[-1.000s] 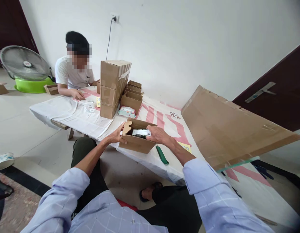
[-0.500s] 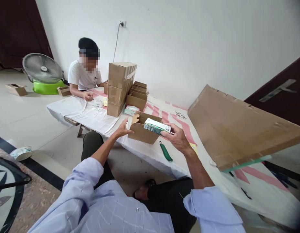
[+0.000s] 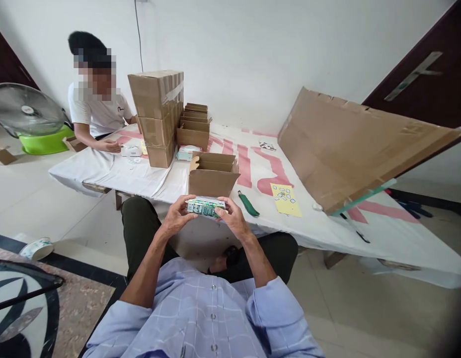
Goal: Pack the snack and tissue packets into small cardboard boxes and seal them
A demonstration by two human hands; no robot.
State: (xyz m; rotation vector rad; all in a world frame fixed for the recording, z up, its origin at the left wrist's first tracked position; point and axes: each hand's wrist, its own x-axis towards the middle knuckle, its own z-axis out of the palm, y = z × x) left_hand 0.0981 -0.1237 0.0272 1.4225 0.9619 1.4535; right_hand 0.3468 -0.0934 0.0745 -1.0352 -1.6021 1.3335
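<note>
I hold a small green-and-white printed packet (image 3: 205, 206) in front of my chest, over my lap. My left hand (image 3: 176, 217) grips its left end and my right hand (image 3: 234, 219) grips its right end, fingers curled around it. Just beyond the packet, an open brown cardboard box (image 3: 212, 175) stands at the near edge of the low table (image 3: 141, 174), its flaps up. A green-handled cutter (image 3: 248, 204) lies on the table right of the box.
A stack of sealed cartons (image 3: 158, 117) and a row of open boxes (image 3: 193, 127) stand further back. A large flat cardboard sheet (image 3: 349, 144) leans at the right. Another person (image 3: 94, 102) sits at the far left end. A fan (image 3: 25, 112) stands behind. A yellow sheet (image 3: 285, 199) lies on the table.
My right hand lifted the packet out of the open box and drew it toward me. My left hand left the box's flap and now also grips the packet.
</note>
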